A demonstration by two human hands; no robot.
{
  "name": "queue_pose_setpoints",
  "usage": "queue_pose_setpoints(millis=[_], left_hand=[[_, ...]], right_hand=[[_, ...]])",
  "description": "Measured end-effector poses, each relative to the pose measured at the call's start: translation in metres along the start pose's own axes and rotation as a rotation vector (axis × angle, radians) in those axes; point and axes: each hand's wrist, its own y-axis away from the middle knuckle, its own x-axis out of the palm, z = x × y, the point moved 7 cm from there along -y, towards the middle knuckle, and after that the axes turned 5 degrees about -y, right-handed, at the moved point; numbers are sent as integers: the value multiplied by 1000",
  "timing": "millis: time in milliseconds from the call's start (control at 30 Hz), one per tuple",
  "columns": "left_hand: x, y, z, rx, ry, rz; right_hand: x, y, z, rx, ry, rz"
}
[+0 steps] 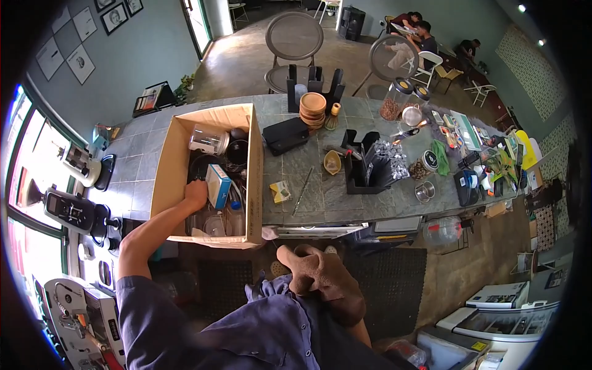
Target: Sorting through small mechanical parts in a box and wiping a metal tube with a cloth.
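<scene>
My left hand [197,193] reaches into an open cardboard box [254,179] on the counter. Its fingers are curled down among the contents, and what they grip is hidden. Right beside it stands a small blue-and-white carton [218,186]. A clear jar [208,140] lies at the box's far end, near a dark round pot [237,152]; clear plastic containers [214,226] fill the near end. A brown cloth [327,280] hangs bunched over my right hand, in front of my body. The cloth covers that hand's fingers.
On the tiled counter [287,163] are a black case [285,136], stacked terracotta saucers [312,106], a bamboo whisk [333,116], a yellow packet [280,192] and a black organiser [364,179]. A coffee grinder [71,208] stands left. Several people sit at tables beyond.
</scene>
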Motion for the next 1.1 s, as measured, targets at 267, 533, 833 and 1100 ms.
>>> queue_pose_setpoints(millis=[267, 533, 833, 1100], left_hand=[[-43, 22, -27, 112, -296, 363], [-65, 80, -14, 98, -427, 522], [-201, 130, 3, 45, 99, 408], [-223, 148, -17, -36, 649, 240]], right_hand=[[-3, -5, 5, -321, 63, -408], [9, -18, 12, -95, 34, -111], [31, -37, -2, -217, 300, -61], [16, -43, 31, -395, 459, -218]])
